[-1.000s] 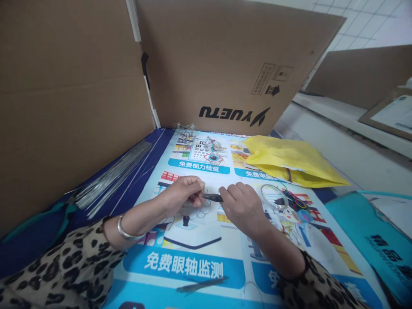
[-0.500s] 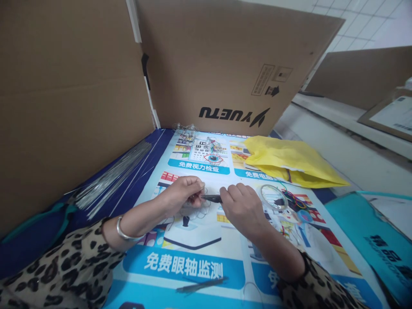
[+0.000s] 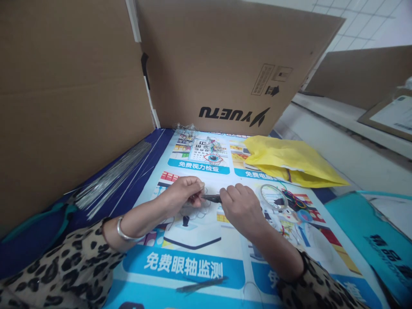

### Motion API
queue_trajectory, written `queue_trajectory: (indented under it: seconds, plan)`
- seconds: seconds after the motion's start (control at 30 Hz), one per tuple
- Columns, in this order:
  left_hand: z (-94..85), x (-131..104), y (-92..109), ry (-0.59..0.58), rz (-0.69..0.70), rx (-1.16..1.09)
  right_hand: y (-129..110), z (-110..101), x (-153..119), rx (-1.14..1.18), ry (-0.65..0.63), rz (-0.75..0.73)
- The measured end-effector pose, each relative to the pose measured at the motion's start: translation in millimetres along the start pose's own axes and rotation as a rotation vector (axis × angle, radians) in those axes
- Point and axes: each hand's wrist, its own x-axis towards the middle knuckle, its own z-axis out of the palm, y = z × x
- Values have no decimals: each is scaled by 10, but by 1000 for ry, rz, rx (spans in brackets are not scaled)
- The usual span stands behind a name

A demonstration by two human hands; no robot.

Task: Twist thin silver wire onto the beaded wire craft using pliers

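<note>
My left hand [image 3: 188, 191] is closed in a pinch on a thin wire piece [image 3: 206, 208], whose looping strands show below and beside the fingers. In my right hand [image 3: 243, 210] is a pair of dark, narrow-nosed pliers [image 3: 211, 198], handles hidden by the closed fingers. The pliers' tip points left and meets the wire at my left fingertips; whether the jaws grip it is too small to tell. Both hands are above the printed sheet [image 3: 193, 229]. Nearer to me lies a small bundle of dark thin strips [image 3: 202, 284], beside a thin wire loop [image 3: 252, 294].
Cardboard panels [image 3: 231, 64] wall the left and back. Long straight wires [image 3: 112, 176] lie at left. Tangled wire pieces [image 3: 209, 146] sit at the back. On the right are a wire coil [image 3: 273, 197], coloured cords [image 3: 296, 201], a yellow bag [image 3: 289, 159] and a teal bag [image 3: 363, 231].
Both hands stay in nearly the same place. The pliers have turned very slightly at the left fingertips; nothing else has visibly moved.
</note>
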Motion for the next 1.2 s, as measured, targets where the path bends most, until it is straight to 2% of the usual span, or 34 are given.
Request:
queue_trajectory:
  seconds: [0.4, 0.67, 0.77, 0.87, 1.0, 1.1, 1.2]
  plan:
    - [-53, 41, -77, -13, 21, 67, -10, 50, -13, 48, 3, -12]
    - [-32, 8, 14, -18, 59, 206, 17, 34, -16, 139, -61, -13]
    - [-61, 14, 39, -62, 90, 298, 32, -4, 11, 181, -138, -6]
    - [-105, 23, 48, -116, 140, 465, 53, -63, 45, 224, -276, -17]
    - [-134, -3, 89, -193, 291, 750, 84, -132, 80, 278, -437, -41]
    - [-124, -41, 137, -240, 388, 904, 102, -153, 88, 319, -502, -46]
    - [-107, -62, 167, -266, 428, 978, 125, -152, 85, 371, -539, -56]
